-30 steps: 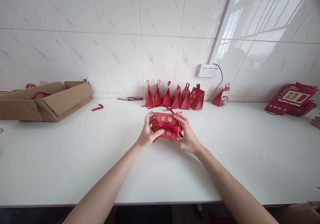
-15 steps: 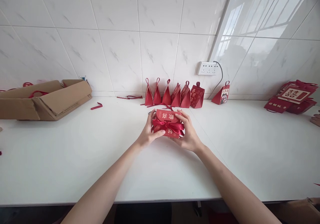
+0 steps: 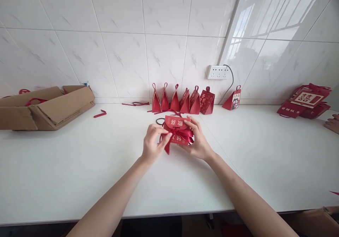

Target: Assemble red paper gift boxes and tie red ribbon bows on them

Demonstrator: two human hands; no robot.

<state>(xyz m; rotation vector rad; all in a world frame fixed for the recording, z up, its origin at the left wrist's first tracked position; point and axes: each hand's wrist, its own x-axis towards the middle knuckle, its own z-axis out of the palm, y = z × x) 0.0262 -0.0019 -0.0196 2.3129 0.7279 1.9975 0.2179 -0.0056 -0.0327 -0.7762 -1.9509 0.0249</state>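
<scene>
In the head view, one red gift box (image 3: 176,121) with pale Chinese characters is held between two hands at the middle of the white table (image 3: 169,187). Its front carries one red satin bow (image 3: 184,135). The left hand (image 3: 153,143), at the box's 8 o'clock, has its thumb and fingertips pinched together on the bow's left side, where one ribbon tail (image 3: 167,149) hangs. The right hand (image 3: 199,143), at 4 o'clock, is clamped around the box's right side.

Taking the box as the dial's centre, six red triangular favour boxes (image 3: 174,104) stand in a row at 12, with a few thin red ribbons before them, too tangled to count. A seventh favour box (image 3: 231,101) stands apart at 2. One dark ring (image 3: 159,119) lies just beside the gift box at 10; one wall socket strip (image 3: 217,72) is at 1. One opened cardboard carton (image 3: 63,111) and one folded red strap (image 3: 100,114) are just past 9. Near 3 sit a pile of red gift bags (image 3: 304,101), overlapping too much to count, and one co-worker's hand (image 3: 332,123).
</scene>
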